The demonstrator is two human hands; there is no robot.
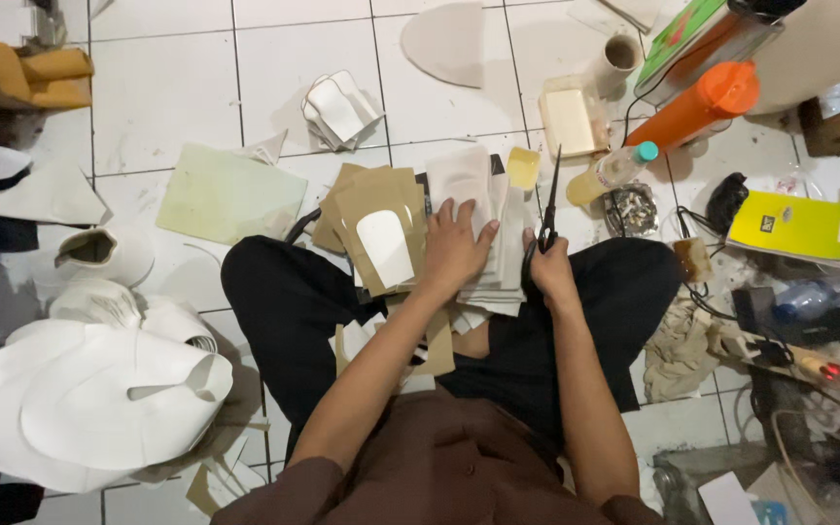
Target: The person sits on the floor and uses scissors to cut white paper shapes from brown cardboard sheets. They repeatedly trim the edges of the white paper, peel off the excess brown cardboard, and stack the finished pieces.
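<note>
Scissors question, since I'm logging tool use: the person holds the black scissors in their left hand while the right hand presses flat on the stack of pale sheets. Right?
Not quite: the hands are swapped. The head view shows the black scissors in the right hand, blades pointing away, while the left hand presses flat on the stack of pale sheets.

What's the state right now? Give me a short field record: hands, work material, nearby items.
left hand: flat on a stack of white fabric pieces, pressing it down
right hand: holds black scissors, blades pointing away
beside stack: brown paper patterns with a white cutout
floor left: pale green sheet, large white cut shapes
floor right: orange bottle, yellow-green folder
</note>
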